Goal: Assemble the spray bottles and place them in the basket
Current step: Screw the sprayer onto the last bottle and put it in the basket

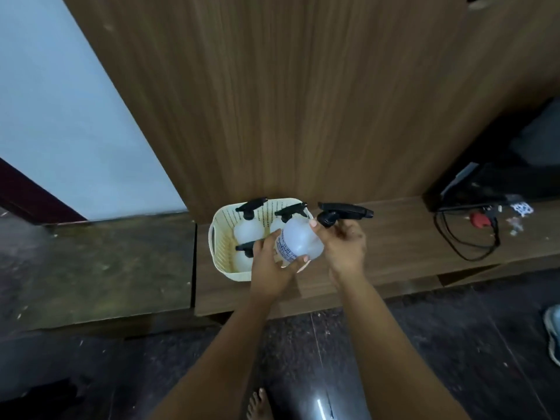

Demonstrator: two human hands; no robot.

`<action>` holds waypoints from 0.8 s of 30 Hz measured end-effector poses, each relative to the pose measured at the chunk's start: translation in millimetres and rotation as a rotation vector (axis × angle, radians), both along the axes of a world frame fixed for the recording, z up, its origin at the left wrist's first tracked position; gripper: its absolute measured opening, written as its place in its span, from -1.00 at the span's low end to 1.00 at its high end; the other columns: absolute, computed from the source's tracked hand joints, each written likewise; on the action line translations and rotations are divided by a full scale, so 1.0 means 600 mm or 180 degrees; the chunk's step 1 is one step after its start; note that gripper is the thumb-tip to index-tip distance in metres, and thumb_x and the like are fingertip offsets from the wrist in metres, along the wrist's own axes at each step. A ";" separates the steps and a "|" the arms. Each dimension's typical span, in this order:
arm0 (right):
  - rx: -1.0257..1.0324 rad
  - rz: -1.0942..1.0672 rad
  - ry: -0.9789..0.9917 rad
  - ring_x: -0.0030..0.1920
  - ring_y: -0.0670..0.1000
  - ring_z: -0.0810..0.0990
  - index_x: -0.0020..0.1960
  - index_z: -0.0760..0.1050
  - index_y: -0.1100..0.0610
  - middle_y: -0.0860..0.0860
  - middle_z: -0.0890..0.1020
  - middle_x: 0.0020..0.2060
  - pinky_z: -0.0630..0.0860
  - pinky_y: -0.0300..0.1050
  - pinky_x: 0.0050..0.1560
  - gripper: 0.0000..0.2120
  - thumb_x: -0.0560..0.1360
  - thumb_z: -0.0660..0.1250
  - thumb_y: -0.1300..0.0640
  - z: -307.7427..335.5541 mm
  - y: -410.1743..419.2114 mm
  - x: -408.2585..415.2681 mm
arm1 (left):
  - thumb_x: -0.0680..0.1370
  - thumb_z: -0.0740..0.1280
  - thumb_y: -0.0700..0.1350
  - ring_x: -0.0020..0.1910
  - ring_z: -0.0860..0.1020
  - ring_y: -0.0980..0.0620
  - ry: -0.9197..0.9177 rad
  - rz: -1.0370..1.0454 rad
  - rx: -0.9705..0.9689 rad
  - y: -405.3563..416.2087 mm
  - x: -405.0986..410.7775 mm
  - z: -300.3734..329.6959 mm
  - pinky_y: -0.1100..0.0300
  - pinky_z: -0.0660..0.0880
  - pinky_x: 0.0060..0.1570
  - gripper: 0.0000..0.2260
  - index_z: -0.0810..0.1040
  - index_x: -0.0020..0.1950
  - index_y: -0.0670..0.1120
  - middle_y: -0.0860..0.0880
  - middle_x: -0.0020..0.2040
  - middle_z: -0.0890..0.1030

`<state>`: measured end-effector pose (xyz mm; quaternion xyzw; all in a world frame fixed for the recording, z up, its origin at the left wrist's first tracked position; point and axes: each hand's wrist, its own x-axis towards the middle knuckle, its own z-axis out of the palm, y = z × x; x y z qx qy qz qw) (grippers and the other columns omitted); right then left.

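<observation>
A translucent white spray bottle (pixel 298 239) with blue print is held tilted over the right side of a cream perforated basket (pixel 218 225). My left hand (pixel 269 265) grips its lower body. My right hand (pixel 342 244) holds the black trigger sprayer head (pixel 342 212) at the bottle's neck. Three assembled bottles with black sprayer heads sit inside the basket: one at the back left (pixel 250 221), one at the back right (pixel 288 212), one at the front (pixel 244 253), partly hidden by my left hand.
The basket rests on a low wooden ledge (pixel 394 247) in front of a wooden panel wall. Black cables (pixel 463 237) and a red plug (pixel 480 219) lie on the ledge to the right. A stone step lies to the left, dark floor below, a bare foot (pixel 257 404) near the bottom.
</observation>
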<state>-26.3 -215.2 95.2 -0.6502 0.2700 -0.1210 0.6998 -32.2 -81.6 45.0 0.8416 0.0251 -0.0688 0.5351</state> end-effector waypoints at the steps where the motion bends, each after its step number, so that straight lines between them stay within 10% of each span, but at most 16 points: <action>1: -0.0141 0.0036 0.0035 -0.14 -0.01 0.62 -0.21 0.53 0.00 -0.02 0.66 -0.19 0.58 0.06 0.04 -0.75 0.27 0.58 0.15 -0.007 0.007 0.011 | 0.30 0.48 0.23 0.25 0.45 -0.03 0.0023 -0.0004 0.0083 0.004 0.011 -0.005 0.02 0.47 0.23 -0.28 0.39 0.38 0.00 0.01 0.23 0.42; 8: -0.0849 0.0240 0.0469 -0.02 0.02 0.64 -0.05 0.54 0.10 0.02 0.67 -0.11 0.57 -0.07 0.02 -0.71 0.30 0.56 0.11 -0.083 0.038 0.047 | 0.51 0.37 -0.15 0.23 0.52 -0.08 0.0404 -0.0033 -0.0122 0.011 0.032 -0.066 -0.09 0.49 0.24 -0.54 0.38 0.40 -0.10 -0.10 0.31 0.49; 15: -0.0970 0.0292 0.0788 -0.10 -0.04 0.58 0.05 0.59 0.25 0.08 0.66 -0.06 0.35 -0.65 -0.33 -0.65 0.32 0.55 0.15 -0.137 0.044 0.073 | 0.58 0.26 -0.17 0.40 0.40 -0.10 0.0887 -0.0304 -0.0106 0.003 0.035 -0.114 -0.08 0.39 0.35 -0.48 0.21 0.52 -0.14 -0.14 0.46 0.34; 20: -0.1121 0.0388 0.1221 0.07 0.02 0.57 0.08 0.60 0.18 0.04 0.61 -0.01 0.41 -0.21 0.00 -0.60 0.35 0.51 -0.04 -0.175 0.049 0.088 | 0.60 0.20 -0.16 0.43 0.37 -0.06 0.1169 -0.0342 0.0081 -0.001 0.058 -0.126 0.00 0.36 0.38 -0.49 0.16 0.54 -0.16 -0.12 0.50 0.29; 24: -0.1070 0.0491 0.1409 0.05 0.04 0.61 0.03 0.60 0.19 0.05 0.67 -0.02 0.44 -0.21 -0.02 -0.68 0.37 0.49 0.02 -0.192 0.055 0.091 | 0.59 0.17 -0.20 0.43 0.36 -0.09 0.1240 -0.0438 0.0158 -0.007 0.072 -0.135 -0.04 0.36 0.37 -0.48 0.14 0.54 -0.14 -0.13 0.51 0.28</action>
